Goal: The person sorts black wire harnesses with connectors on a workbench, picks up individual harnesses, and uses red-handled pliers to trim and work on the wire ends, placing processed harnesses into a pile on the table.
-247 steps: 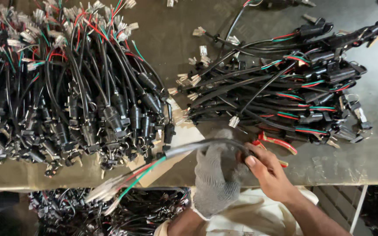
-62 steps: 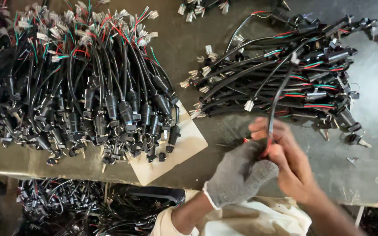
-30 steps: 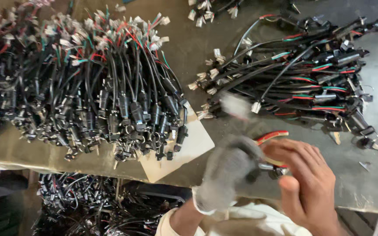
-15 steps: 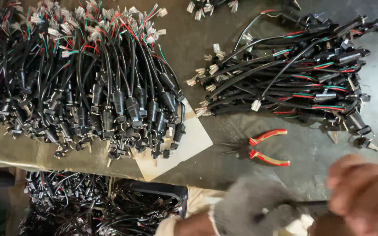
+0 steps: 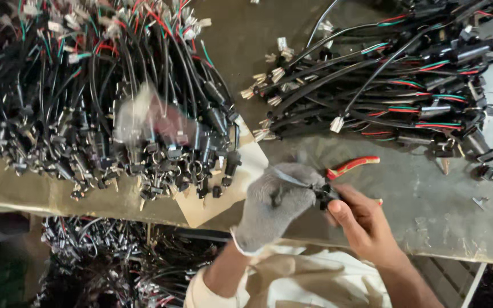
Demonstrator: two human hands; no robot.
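Observation:
My left hand (image 5: 275, 199), in a grey knit glove, and my bare right hand (image 5: 360, 222) meet at the table's near edge. Both are closed on the black connector end of a cable harness (image 5: 323, 194). The harness's far end (image 5: 146, 117) is a pale, reddish blur over the left pile. Red-handled pliers (image 5: 354, 165) lie on the table just behind my right hand, partly hidden by it.
A big pile of black harnesses with red and green wires (image 5: 87, 85) covers the left of the table on a cardboard sheet (image 5: 241, 182). A second bundle (image 5: 406, 74) lies at the back right. More harnesses (image 5: 115, 262) sit below the table edge.
My hands have come up from the bottom of the view to the table edge by the pliers. A harness is now in both hands, its loose end whipping over the left pile.

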